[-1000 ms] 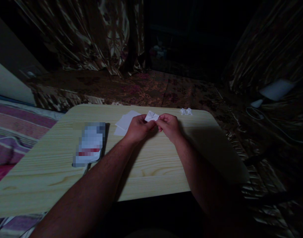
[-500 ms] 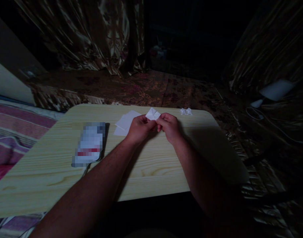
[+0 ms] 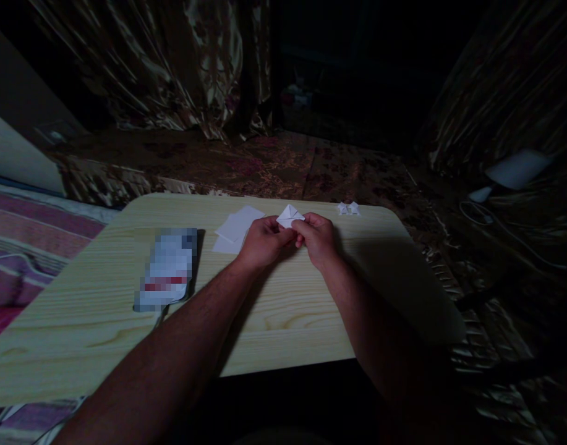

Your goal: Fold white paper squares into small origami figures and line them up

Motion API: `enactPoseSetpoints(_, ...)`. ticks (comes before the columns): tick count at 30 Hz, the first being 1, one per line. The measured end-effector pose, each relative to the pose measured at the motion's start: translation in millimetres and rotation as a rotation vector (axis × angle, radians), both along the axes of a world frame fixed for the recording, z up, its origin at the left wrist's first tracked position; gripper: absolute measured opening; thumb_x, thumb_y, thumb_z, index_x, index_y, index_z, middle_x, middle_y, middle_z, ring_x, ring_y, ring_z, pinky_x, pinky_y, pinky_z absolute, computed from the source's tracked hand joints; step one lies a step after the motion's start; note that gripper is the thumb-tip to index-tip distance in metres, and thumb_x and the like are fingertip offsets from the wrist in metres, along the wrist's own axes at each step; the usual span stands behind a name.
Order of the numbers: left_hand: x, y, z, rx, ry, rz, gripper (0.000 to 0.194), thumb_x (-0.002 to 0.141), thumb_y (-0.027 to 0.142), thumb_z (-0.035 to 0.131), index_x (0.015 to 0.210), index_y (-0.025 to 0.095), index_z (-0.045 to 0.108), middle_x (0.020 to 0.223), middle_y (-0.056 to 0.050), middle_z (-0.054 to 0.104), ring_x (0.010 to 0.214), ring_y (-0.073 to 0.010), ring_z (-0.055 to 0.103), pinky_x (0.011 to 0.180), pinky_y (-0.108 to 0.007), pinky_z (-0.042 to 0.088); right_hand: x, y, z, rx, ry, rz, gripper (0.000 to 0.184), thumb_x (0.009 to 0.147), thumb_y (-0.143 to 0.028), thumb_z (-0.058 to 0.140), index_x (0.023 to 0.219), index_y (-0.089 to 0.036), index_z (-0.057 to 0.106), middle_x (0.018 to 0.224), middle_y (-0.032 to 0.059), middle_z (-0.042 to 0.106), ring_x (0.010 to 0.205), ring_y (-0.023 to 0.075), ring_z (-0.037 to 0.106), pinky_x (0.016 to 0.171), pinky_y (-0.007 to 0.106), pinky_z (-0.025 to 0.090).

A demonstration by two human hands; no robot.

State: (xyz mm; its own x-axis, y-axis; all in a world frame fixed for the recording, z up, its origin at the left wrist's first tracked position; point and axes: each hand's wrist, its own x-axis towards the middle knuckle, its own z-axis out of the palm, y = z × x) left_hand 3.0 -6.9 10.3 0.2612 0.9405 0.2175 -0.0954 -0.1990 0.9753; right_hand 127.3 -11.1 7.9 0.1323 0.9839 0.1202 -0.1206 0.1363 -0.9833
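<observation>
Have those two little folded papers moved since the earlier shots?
No, the folded papers sit at the same spot by the far edge of the table.

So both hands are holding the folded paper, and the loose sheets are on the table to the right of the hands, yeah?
Not quite: the head view shows the sheets on the table to the left. Both hands do hold the folded paper.

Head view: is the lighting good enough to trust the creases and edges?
Head view: dim overall; creases on the folded paper readable; right side of the table in shadow; dark background nearly lost; phone-like object pixelated.
</observation>
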Motion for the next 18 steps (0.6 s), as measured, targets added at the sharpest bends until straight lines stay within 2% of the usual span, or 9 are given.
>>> enactPoseSetpoints(5,-2.0,0.2,1.9,-0.021,0.004,0.014,0.016,0.065,0.026,0.069,0.059,0.015,0.059,0.054,-0.001,0.057,0.047,-0.0099,0.046,0.048,-0.023,0.032,2.1,-0.5,2.3,-0.011,0.013,0.092,0.008,0.064,-0.023,0.059,0.065,-0.018,0.054,0.046,-0.0072,0.051,0.038,0.0071,0.046,0.038,0.019,0.034)
enactPoseSetpoints(13,-0.5,-0.4,-1.9,-0.007,0.034,-0.042,0.015,0.069,0.026,0.065,0.063,0.014,0.060,0.057,-0.001,0.057,0.049,-0.0093,0.047,0.048,-0.022,0.032,-2.7,-1.7,4.0,-0.004,0.032,0.006,0.006,0.062,-0.021,0.059,0.063,-0.017,0.054,0.045,-0.0083,0.049,0.035,0.0055,0.042,0.035,0.018,0.031)
enactPoseSetpoints(18,-1.2,0.0,-0.1,-0.019,0.013,-0.058,0.015,0.070,0.027,0.065,0.066,0.013,0.060,0.058,-0.001,0.059,0.050,-0.0098,0.049,0.049,-0.022,0.034,-4.5,-2.5,4.8,-0.011,0.052,0.013,0.006,0.062,-0.021,0.059,0.063,-0.017,0.054,0.044,-0.0088,0.048,0.035,0.0055,0.042,0.034,0.018,0.031)
